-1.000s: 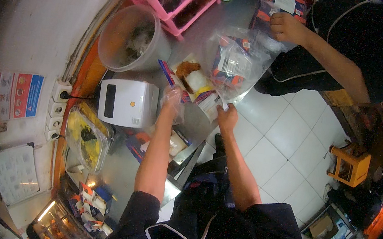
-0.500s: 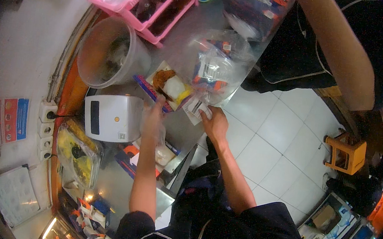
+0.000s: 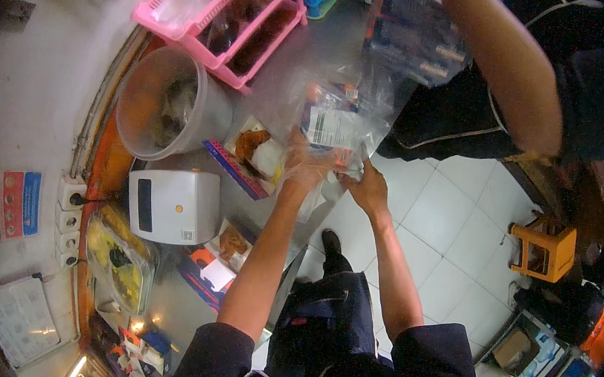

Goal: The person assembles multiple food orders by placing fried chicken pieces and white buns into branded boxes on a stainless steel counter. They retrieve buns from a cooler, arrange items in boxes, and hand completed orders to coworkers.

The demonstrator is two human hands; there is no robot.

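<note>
A clear plastic bag (image 3: 375,126) with a dark blue and orange box inside lies on the metal counter in front of me, a white printed label (image 3: 331,127) showing on it. My right hand (image 3: 369,190) grips the bag's near right edge between thumb and fingers. At the near left side of the bag, my left hand (image 3: 307,170) touches it; its fingers are blurred and partly behind clear plastic. Left of that hand sits an open meal box (image 3: 236,168) with fried chicken (image 3: 251,144) and white rice (image 3: 268,156). A pale paper slip (image 3: 312,205) shows below my left wrist.
A white label printer (image 3: 174,204), a clear bucket (image 3: 164,102) and a pink rack (image 3: 238,35) line the wall side. Another open food box (image 3: 221,254) lies nearer. At the far right a co-worker's arm (image 3: 502,62) reaches over blue packages (image 3: 417,40). A yellow stool (image 3: 542,247) stands on the tiled floor.
Both hands have moved from beside the open meal box and the paper slip to the bagged box, my left hand going right. The co-worker's blue packages have shifted.
</note>
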